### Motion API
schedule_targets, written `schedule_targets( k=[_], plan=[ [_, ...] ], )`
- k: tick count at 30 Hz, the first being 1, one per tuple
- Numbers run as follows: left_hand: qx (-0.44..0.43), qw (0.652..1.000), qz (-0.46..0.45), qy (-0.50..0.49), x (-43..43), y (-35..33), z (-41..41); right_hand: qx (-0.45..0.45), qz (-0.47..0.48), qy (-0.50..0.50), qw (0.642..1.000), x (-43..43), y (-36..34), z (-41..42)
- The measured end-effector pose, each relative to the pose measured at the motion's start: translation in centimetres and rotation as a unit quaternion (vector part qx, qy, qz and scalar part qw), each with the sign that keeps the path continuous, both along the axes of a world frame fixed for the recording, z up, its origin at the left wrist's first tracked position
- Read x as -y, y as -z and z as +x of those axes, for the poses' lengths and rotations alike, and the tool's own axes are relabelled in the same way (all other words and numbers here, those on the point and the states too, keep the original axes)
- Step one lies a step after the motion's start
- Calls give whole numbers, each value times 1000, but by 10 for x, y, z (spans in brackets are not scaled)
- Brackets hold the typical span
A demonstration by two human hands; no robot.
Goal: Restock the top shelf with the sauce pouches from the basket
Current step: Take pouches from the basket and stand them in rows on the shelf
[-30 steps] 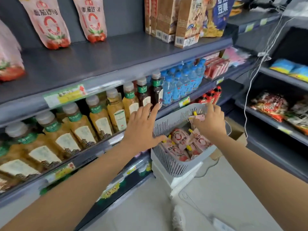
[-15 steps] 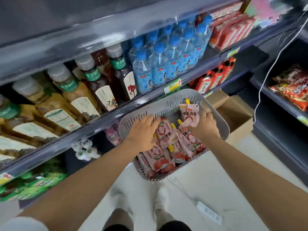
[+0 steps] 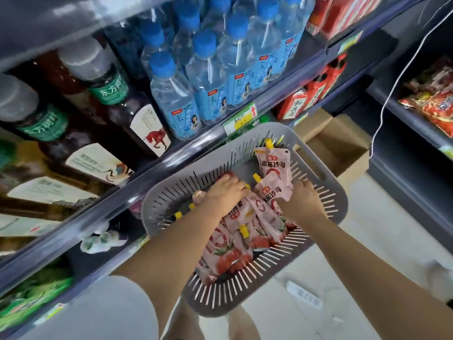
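Left hand (image 3: 224, 195), right hand (image 3: 300, 201) palm-down

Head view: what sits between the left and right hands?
In the head view, pink sauce pouches fill the gap between the left hand and right hand, piled in the grey basket.

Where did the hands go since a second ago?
The left hand dropped from the bottle shelf into the basket, and the right hand sank deeper. Both now curl round pouches. The basket stayed put, with no pouch lifted out yet.
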State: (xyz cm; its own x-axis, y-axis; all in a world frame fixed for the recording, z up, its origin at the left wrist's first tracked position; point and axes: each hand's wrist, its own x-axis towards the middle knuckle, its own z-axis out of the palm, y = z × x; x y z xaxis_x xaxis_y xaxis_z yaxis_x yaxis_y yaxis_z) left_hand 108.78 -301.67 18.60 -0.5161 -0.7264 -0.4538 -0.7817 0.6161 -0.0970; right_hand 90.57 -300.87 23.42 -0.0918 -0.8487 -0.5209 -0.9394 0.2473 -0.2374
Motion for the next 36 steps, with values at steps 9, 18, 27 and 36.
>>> schedule_targets(
  k=[9, 18, 27, 36],
  plan=[
    [-105, 992, 53, -46, 5, 7, 17, -18, 65, 5, 998, 20, 38, -4],
    [-180, 980, 53, 66, -11, 1, 19, -55, 62, 36, 996, 28, 59, 0],
    [-138, 983, 37, 118, -1, -4, 4, -62, 36, -96, 993, 24, 55, 2],
    [-65, 975, 37, 211, 1, -22, -3, 4, -14, -173, 985, 52, 8, -11]
  ],
)
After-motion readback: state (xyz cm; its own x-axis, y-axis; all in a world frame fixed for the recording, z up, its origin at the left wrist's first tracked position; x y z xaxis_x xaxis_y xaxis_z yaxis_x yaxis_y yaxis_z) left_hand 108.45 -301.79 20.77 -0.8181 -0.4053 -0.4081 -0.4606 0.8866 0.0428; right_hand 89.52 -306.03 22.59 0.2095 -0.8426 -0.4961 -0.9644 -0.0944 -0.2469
